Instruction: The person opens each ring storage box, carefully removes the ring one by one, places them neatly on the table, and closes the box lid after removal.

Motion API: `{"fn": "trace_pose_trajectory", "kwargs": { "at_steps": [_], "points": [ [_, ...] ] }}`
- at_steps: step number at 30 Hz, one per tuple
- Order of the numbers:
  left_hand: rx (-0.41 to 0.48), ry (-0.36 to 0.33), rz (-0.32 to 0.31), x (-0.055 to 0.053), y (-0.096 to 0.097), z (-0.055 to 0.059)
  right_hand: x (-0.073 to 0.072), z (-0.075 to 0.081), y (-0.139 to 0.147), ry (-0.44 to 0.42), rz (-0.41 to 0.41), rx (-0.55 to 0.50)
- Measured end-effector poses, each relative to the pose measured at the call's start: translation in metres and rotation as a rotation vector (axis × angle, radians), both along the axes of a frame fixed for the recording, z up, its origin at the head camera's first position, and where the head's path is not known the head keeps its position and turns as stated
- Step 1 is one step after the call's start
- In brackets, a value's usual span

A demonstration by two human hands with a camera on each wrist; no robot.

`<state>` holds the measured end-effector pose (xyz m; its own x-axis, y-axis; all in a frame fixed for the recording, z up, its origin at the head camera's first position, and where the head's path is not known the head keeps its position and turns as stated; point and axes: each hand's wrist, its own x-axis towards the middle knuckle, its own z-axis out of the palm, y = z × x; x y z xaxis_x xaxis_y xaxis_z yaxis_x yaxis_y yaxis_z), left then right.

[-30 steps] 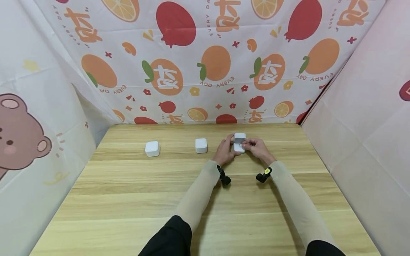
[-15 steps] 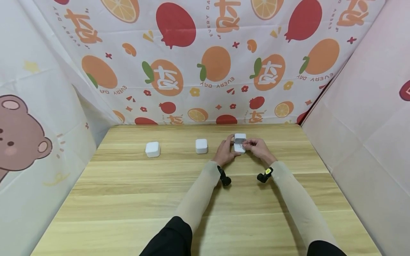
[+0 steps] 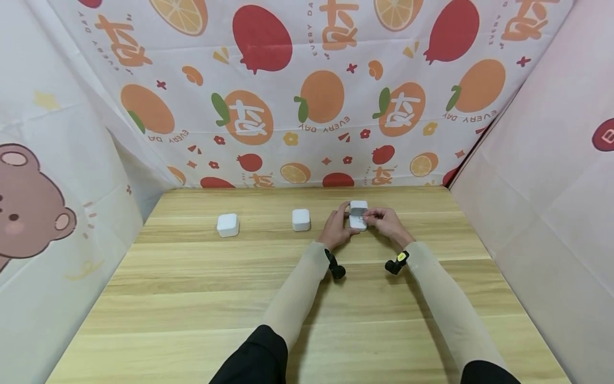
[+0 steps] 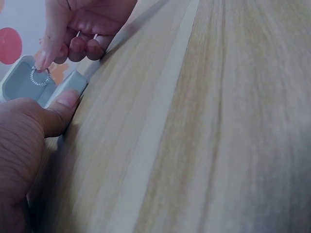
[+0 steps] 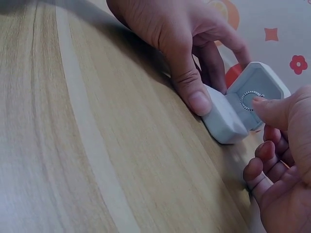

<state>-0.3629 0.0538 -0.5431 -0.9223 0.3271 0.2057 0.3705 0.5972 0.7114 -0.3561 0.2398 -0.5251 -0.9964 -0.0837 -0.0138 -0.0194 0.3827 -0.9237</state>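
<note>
A small white ring box (image 3: 355, 223) stands with its lid up toward the back right of the table. My left hand (image 3: 337, 228) grips it from the left, thumb on the front of the base (image 5: 222, 119) and fingers reaching behind toward the lid. In front of the lid's grey lining, my right hand (image 3: 388, 223) pinches a silver ring (image 5: 242, 101) between thumb and index finger. Small beads or stones run round the ring's band. The other right fingers curl loosely below. In the left wrist view the ring hangs upright over the box opening.
Two more white boxes, both closed, stand to the left on the wooden table (image 3: 201, 298): one in the middle (image 3: 301, 220), one farther left (image 3: 227, 225). A fruit-print cloth (image 3: 297, 48) hangs behind the table's back edge, with pale cloth at both sides.
Both hands keep almost the same place at the open box, and the right fingers stay over it. The head view shifts very slightly.
</note>
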Motion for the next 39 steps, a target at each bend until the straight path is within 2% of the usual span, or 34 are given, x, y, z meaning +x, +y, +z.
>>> {"fn": "trace_pose_trajectory", "kwargs": {
  "at_steps": [3, 21, 39],
  "points": [
    [0.005, 0.012, 0.001, -0.0007, -0.0004, 0.0007, -0.0005, 0.0018, 0.0003, 0.010, 0.003, 0.003],
    [0.021, -0.007, -0.013, -0.0031, -0.0017, -0.0042, 0.0030, 0.0055, 0.0032, -0.072, 0.033, 0.039],
    [0.019, -0.006, -0.015, -0.0027, -0.0018, -0.0021, 0.0040, 0.0065, 0.0040, -0.048, 0.046, 0.064]
  ]
}}
